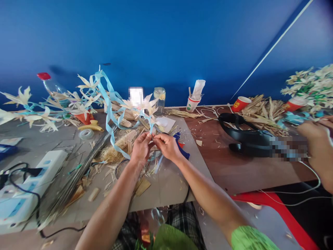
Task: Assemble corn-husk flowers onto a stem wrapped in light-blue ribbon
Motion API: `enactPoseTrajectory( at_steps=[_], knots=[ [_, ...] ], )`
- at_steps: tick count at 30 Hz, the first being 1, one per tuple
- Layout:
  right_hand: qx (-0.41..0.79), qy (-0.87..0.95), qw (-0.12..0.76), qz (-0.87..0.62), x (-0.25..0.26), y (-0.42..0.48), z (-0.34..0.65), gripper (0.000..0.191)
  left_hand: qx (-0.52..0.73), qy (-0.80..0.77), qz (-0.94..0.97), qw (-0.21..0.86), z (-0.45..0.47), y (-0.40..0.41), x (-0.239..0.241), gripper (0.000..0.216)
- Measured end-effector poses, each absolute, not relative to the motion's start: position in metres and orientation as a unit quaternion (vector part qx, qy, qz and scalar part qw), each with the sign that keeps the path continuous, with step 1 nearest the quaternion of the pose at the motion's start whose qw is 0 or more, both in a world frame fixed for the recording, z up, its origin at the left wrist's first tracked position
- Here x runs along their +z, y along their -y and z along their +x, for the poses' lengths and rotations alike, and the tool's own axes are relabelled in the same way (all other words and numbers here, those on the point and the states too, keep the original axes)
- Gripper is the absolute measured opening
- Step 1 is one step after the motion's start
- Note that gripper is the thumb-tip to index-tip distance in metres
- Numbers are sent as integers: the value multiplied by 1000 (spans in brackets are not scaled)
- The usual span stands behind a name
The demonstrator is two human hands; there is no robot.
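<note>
Above the middle of the table, my left hand (141, 148) pinches the blue-wrapped stem of a pale corn-husk flower (150, 108). My right hand (168, 146) closes its fingertips on the same stem, touching my left fingers. The flower stands upright, petals spread. A light blue ribbon (109, 126) loops down left of my hands; whether it joins this stem I cannot tell. Under and beside my left hand lie corn cobs (127, 139) and husk fibre (111, 152). A dark blue tool (183, 151), partly hidden, lies behind my right hand.
More husk flowers (90, 83), a tape roll (86, 134), thin wires (78, 173) and a power strip (33, 187) are left. Behind stand a jar (159, 99) and paper cup (193, 103). At right are a black headset-like object (246, 139), dried husks (267, 111) and another person's hand (316, 139).
</note>
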State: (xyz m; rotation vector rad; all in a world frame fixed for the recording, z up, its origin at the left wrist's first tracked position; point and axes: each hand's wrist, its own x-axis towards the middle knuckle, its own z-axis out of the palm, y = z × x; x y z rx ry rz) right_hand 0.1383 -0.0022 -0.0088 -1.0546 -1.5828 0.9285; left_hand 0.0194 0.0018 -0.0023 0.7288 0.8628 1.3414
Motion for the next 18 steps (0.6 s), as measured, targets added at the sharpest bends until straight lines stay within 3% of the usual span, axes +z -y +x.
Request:
enactPoseTrajectory(
  at_steps=[4,7,13,18],
  knots=[
    [539,528,518,-403,-9,-2,136,22,582,-353,347,646,19,0,4,24],
    [586,469,537,-384,-13,-4,133,23,587,-343,354,642,22,3,5,24],
    [492,503,554,-445,-21,-6,134,20,615,-398,355,581,30,6,-4,28],
    [453,547,527,-466,-21,-3,132,21,615,-461,369,523,29,6,-4,17]
  ],
)
